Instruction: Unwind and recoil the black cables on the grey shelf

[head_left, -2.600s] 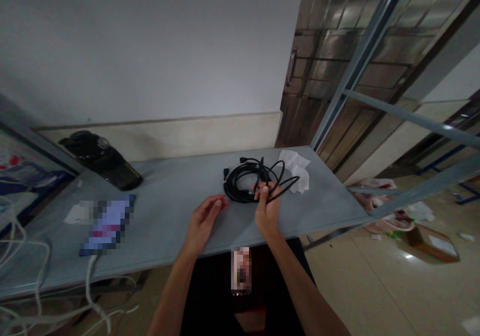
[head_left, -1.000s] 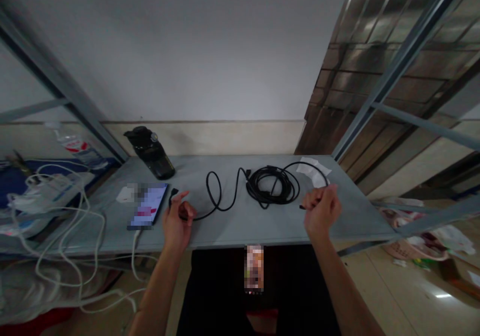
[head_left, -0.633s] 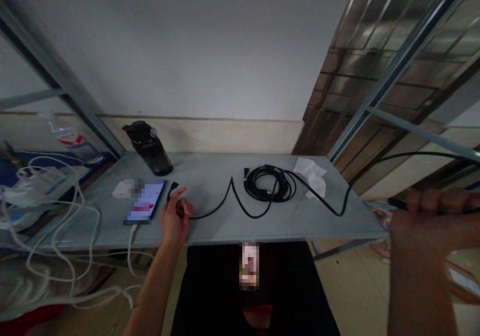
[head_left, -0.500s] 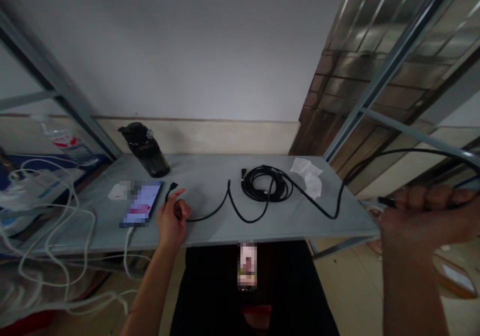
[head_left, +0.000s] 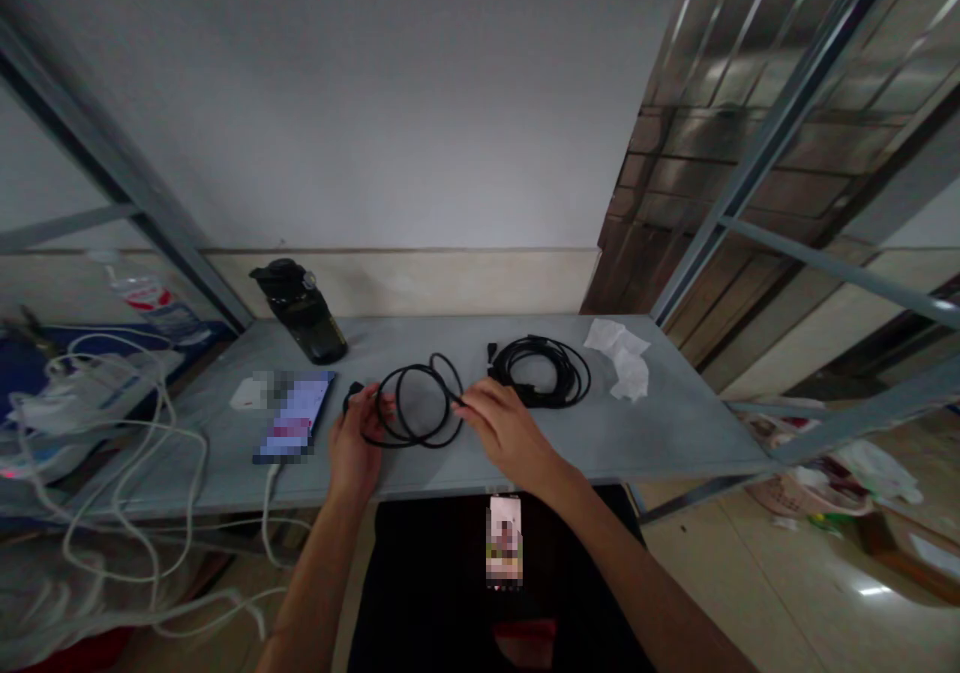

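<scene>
- My left hand (head_left: pixel 355 448) is curled, its fingers closed round the black cable (head_left: pixel 431 444) near the table's front edge; a plug (head_left: pixel 355 390) sticks out beyond my fingers.
- My right hand (head_left: pixel 514 433) pinches the same cable between its fingertips, closed with hardly a gap.
- The cable hangs in loose loops between my hands, over the front half of the table (head_left: pixel 652 443); whether the loops touch the top I cannot tell.
- Just beyond my right hand lies a coil (head_left: pixel 564 390) of black cable, nearer the back edge.
- Crumpled tissue (head_left: pixel 619 353) lies right of the coil, near the back right corner.
- Left of my left hand lies a phone (head_left: pixel 296 418); behind it a dark bottle (head_left: pixel 304 313) stands close to the back edge.
</scene>
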The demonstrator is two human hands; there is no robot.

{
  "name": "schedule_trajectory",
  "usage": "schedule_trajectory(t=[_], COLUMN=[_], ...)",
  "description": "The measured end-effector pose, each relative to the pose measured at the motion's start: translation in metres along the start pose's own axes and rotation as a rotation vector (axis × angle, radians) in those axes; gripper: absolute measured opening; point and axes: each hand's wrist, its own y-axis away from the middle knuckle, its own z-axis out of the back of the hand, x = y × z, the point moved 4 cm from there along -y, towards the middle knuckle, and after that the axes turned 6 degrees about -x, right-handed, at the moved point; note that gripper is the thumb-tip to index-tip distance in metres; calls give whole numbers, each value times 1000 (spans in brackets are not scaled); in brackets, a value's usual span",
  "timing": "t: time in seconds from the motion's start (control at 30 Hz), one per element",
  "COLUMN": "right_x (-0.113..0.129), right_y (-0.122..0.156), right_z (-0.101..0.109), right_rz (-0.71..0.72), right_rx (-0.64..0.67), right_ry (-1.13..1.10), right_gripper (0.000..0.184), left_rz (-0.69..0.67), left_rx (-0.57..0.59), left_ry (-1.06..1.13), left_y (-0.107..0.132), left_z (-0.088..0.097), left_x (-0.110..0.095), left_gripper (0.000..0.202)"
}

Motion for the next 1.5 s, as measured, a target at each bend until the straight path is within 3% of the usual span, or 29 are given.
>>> schedule_trajectory(t=[0.07,0.17,0.33,0.47,0.73,0.87,1.0,1.2,1.5], right_x=[-1,-5,-15,-21,-11,-7,-6,-8,-26], right_y=[2,8,11,10,13,13,15,14,15], right_z=[-39,-85,-119,-123,-118,-116,-117,-114,-113], right_rz=[67,171,238,198,288,305,313,307,115], right_rx=[163,316,367,332,300,336,335,294,187], right_ry=[121,212,268,264,334,284,261,289,349], right_gripper=[16,23,26,23,24,26,41,32,20], left_rz=[16,10,-19,-65,-56,-28,-23,-101,-144], left_rx=[1,45,75,106,189,184,166,142,93], left_ry=[-17,-52,-124,-210,-246,-233,-234,-276,-396], left_y=[0,4,13,15,19,22,23,18,18], left_z=[0,-2,-5,-5,-8,-11,-12,-7,-13], left_x=[2,1,-2,-2,-4,-6,-7,-2,-2], left_gripper=[47,58,73,73,64,60,62,68,55])
